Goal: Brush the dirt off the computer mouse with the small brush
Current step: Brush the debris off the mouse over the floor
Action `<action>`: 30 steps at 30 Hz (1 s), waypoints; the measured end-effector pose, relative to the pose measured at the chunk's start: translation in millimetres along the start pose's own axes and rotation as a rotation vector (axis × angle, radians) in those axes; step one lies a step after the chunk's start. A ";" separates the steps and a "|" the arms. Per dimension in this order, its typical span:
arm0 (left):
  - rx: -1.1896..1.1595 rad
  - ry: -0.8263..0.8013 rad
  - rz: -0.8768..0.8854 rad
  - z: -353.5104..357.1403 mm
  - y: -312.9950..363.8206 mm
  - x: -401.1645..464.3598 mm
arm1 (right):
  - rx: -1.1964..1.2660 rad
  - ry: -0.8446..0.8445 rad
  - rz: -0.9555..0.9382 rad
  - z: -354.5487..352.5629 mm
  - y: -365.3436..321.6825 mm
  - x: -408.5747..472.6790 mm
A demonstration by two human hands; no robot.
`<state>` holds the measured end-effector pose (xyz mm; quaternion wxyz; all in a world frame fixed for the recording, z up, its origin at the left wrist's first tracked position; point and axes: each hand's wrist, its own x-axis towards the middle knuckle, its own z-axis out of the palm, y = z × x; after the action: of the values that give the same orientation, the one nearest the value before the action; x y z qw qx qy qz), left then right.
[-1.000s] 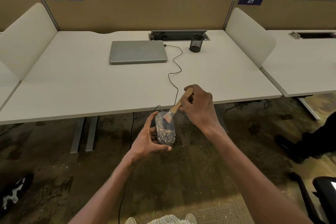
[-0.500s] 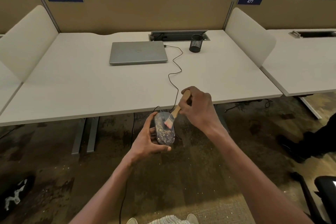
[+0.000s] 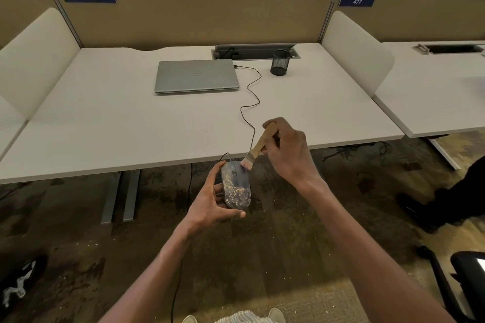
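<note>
A dark computer mouse [image 3: 236, 186] speckled with pale crumbs is held in the air just off the desk's front edge, over the floor. My left hand [image 3: 211, 202] grips it from the left and below, thumb along its near end. A small brush [image 3: 258, 145] with a wooden handle and light bristles is pinched in my right hand [image 3: 287, 151]. The bristles touch the mouse's far right corner, beside the scroll wheel. The far part of the mouse looks cleaner than its near half.
The mouse cable [image 3: 250, 102] snakes over the white desk [image 3: 105, 123] to a closed grey laptop [image 3: 196, 76]. A black mesh pen cup [image 3: 279, 62] stands at the back. Crumbs dot the dark carpet. A black chair [image 3: 467, 278] sits at lower right.
The brush has swept from the mouse's near half toward its far end. Fewer crumbs cover the mouse's front. My left hand holds the mouse in much the same place.
</note>
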<state>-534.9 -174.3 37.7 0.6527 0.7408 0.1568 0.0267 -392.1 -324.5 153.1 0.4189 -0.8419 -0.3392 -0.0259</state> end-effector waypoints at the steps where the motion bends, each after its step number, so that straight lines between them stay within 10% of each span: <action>1: -0.001 -0.001 0.001 -0.2 -0.5 0.8 | 0.005 -0.038 0.001 0.0 1.0 -1.0; 30: 0.008 0.045 -0.021 -7.1 -5.8 11.1 | 0.164 -0.127 0.009 -2.7 13.2 -26.1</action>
<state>-527.3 -163.9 31.3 0.6461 0.7410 0.1793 0.0356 -403.6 -346.3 137.2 0.4645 -0.8062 -0.3620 0.0573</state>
